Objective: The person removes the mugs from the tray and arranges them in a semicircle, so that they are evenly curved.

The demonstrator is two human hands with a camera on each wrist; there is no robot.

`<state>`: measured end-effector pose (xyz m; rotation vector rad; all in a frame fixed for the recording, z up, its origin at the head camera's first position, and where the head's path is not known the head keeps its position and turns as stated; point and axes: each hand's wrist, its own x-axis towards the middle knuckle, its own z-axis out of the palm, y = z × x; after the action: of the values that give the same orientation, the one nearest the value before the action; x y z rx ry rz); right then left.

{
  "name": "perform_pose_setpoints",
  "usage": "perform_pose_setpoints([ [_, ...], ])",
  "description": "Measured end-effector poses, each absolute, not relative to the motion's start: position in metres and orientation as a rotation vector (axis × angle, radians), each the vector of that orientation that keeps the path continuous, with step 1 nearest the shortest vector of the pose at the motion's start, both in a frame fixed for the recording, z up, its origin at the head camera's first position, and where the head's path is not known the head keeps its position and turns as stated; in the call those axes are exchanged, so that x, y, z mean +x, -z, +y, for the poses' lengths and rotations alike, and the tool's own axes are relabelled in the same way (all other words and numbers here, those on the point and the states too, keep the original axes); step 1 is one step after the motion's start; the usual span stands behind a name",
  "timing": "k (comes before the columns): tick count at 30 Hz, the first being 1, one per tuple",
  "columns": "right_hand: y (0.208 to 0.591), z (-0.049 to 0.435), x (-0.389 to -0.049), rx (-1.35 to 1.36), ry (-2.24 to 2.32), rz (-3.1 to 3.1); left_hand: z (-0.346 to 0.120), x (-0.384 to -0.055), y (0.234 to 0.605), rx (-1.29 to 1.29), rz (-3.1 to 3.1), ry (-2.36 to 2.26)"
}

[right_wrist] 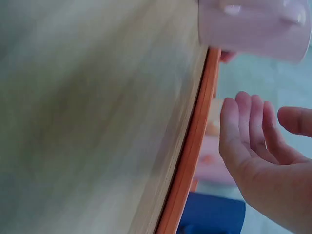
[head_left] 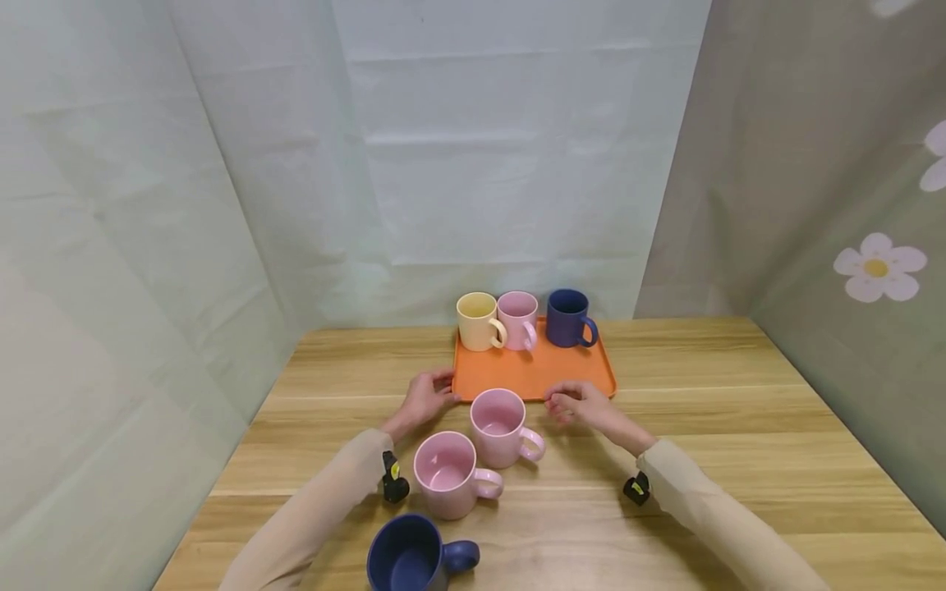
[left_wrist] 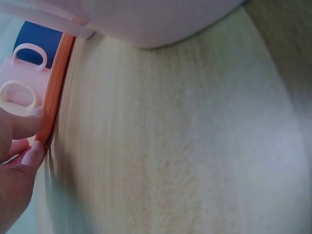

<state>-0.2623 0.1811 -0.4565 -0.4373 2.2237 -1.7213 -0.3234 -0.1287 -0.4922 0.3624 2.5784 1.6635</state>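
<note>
Currently L grip (head_left: pixel 430 400) is pinching orange tray (head_left: pixel 517 373), nr-L corner; R grip (head_left: pixel 584 405) is hanging empty by front rim. Tray's sitting toward worktop (head_left: pixel 739 427) back edge, prob. stiff, heavy w/ 3 mugs (head_left: pixel 567 318); side rims looking best.

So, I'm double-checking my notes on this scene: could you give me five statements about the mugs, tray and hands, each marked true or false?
1. A yellow mug, a pink mug and a dark blue mug stand on the orange tray. True.
2. The left hand grips a mug handle. False: the left hand holds the near left corner of the tray.
3. The right hand holds nothing. True.
4. The mug closest in front of the tray is yellow. False: that mug is pink.
5. The mug nearest the person is dark blue. True.
</note>
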Motion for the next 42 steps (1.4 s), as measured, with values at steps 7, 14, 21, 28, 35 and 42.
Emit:
perform_pose_setpoints([
  [7, 0.451, 0.189, -0.284, -0.327, 1.765, 2.46, -0.127, -0.323, 0.491, 0.338, 2.556, -1.687],
  [14, 0.452, 0.198, -0.311, -0.23, 1.773, 2.783, -0.128, -0.322, 0.492, 0.339, 2.549, -1.696],
  [21, 0.448, 0.2, -0.328, -0.028, 1.85, 2.889, -0.127, -0.322, 0.493, 0.346, 2.551, -1.697],
  [28, 0.446, 0.202, -0.34, 0.128, 1.848, 2.938, -0.127, -0.322, 0.491, 0.311, 2.588, -1.677],
  [35, 0.451, 0.211, -0.348, 0.133, 1.777, 2.86, -0.127, -0.321, 0.491, 0.329, 2.584, -1.673],
  [42, 0.452, 0.216, -0.351, 0.091, 1.783, 2.771, -0.126, -0.321, 0.493, 0.323, 2.588, -1.68],
])
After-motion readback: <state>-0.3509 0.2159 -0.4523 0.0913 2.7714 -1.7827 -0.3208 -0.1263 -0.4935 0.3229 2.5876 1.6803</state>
